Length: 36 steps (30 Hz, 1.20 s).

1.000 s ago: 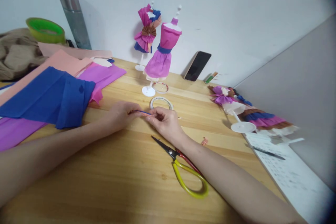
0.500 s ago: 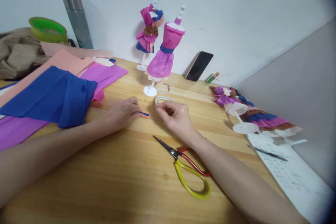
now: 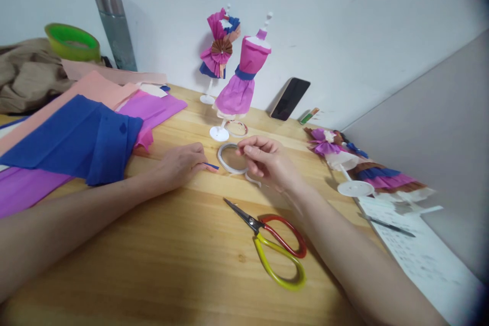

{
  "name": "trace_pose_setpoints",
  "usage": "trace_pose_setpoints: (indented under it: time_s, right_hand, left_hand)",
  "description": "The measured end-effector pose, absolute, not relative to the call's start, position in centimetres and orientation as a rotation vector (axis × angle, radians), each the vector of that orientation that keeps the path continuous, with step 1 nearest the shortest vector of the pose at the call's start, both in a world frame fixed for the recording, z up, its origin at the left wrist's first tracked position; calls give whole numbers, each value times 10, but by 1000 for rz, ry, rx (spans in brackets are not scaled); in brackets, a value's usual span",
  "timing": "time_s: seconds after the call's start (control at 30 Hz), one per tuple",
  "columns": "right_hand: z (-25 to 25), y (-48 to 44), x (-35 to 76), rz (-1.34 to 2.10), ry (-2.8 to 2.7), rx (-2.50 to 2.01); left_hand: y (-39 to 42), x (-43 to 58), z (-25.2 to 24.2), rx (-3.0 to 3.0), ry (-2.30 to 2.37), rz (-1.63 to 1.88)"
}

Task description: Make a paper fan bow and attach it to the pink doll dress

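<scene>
My left hand (image 3: 181,163) rests on the table, its thumb and fingers pinched on a small folded paper strip (image 3: 212,166), blue and peach, whose end sticks out to the right. My right hand (image 3: 269,160) is closed at the right rim of a narrow white tape roll (image 3: 221,162). Its thumb and index finger meet there, while the other fingers curl loosely. A loose white tape end (image 3: 252,180) curls out below these fingers. Nearer to me, scissors (image 3: 252,223) with one red and one yellow handle lie with their blades closed, pointing up-left.
Blue crepe paper (image 3: 72,137) and other coloured sheets cover the left side. Behind the hands stand a mannequin in a pink dress (image 3: 244,76) and another dressed mannequin (image 3: 219,48). A phone (image 3: 291,99) leans on the wall. Dressed figures (image 3: 389,175) and a written sheet (image 3: 416,244) lie right.
The tape roll has come nearer and shows more of its ring, with a loose end now visible. My right hand has shifted slightly right, uncovering the red scissor handle. My left hand keeps its pinch.
</scene>
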State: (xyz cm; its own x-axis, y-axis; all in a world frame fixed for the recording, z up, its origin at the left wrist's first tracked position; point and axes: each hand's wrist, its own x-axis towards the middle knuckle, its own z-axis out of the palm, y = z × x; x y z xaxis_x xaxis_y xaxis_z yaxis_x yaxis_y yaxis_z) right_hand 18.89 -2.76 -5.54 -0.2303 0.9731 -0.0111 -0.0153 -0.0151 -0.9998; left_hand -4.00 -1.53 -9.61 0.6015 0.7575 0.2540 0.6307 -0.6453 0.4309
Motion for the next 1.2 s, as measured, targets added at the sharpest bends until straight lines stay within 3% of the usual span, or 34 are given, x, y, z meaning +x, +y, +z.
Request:
trace_pose_setpoints:
  time_s: [0.2, 0.33, 0.63, 0.87, 1.2]
  right_hand:
    - [-57, -23, 200, 771, -2201, -1098]
    - [-63, -20, 201, 553, -2531, -924]
    - [-78, -21, 190, 693, -2344, -960]
    - [-92, -25, 180, 984, -1868, -1195]
    - [-86, -32, 177, 563, -2179, -965]
  left_hand:
    - [-14, -38, -94, 2353, 1152, 827]
    - [-14, -36, -95, 2052, 1247, 898]
    - [-35, -20, -82, 1590, 1201, 802]
    - [-40, -20, -85, 2058, 1070, 708]
    - [-37, -21, -90, 2309, 1092, 625]
